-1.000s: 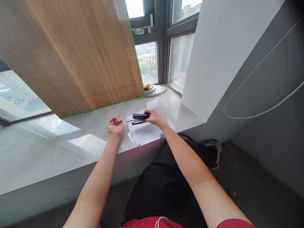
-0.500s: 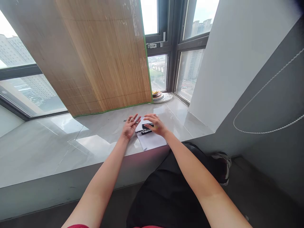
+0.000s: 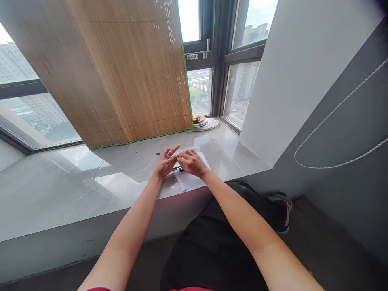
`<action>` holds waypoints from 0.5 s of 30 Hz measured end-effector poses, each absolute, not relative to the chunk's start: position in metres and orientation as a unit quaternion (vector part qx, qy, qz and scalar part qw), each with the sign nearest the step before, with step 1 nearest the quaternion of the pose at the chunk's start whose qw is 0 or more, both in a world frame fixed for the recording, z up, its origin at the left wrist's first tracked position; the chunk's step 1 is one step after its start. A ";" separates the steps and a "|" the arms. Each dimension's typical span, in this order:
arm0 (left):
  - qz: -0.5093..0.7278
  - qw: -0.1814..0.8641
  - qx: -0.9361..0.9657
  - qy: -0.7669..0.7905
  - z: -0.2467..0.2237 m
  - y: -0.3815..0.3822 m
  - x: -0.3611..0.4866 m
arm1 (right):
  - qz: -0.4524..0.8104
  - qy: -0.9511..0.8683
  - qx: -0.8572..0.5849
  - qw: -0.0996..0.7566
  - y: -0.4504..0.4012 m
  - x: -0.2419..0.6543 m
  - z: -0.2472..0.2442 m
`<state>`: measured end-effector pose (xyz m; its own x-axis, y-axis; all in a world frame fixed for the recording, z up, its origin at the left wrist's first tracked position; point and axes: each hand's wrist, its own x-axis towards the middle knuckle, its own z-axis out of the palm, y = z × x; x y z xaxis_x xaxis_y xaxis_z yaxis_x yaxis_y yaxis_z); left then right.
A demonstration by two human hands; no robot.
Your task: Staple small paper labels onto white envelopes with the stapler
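Observation:
White paper [image 3: 192,182] lies on the ledge near its front edge. A dark stapler [image 3: 181,169] rests on it, mostly hidden below my right hand [image 3: 193,162]. The fingertips of both hands meet at a small thin item, too small to make out for certain, which looks like a strip of staples. My left hand [image 3: 165,162] pinches it from the left, with one finger raised. My right hand's fingers are closed at its other end. Two short dark strips [image 3: 158,153] lie on the ledge, just beyond my left hand.
Stacked plates [image 3: 202,123] stand in the corner by the window. A bamboo blind [image 3: 130,81] hangs down to the back of the tiled ledge [image 3: 121,161]. A beaded cord [image 3: 333,166] loops at the right, and a shoe [image 3: 281,212] is below the ledge.
My right hand has moved left from above the stapler to my left hand, and its fingers have closed at the small item. The camera view has shifted slightly.

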<state>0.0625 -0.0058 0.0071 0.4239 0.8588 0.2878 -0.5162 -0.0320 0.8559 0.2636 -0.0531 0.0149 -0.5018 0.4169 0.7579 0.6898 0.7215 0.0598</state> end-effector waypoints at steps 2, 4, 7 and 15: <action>0.512 0.673 0.507 0.165 0.009 -0.007 0.063 | -0.191 -0.843 -0.324 0.385 -0.053 0.258 0.016; 0.514 0.677 0.504 0.151 0.011 -0.009 0.064 | -0.194 -0.833 -0.332 0.397 -0.051 0.258 0.016; 0.556 0.668 0.472 0.144 0.012 -0.006 0.063 | -0.173 -0.786 -0.411 0.429 -0.042 0.279 0.017; 0.605 0.357 0.532 0.473 0.010 0.033 0.015 | 0.049 -0.559 -0.777 0.285 -0.007 0.377 0.001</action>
<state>0.0151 0.0329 0.0104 -0.1790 0.9352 0.3056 0.0699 -0.2977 0.9521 0.3769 -0.0070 0.0013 0.3707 0.8964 0.2428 0.8408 -0.2129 -0.4978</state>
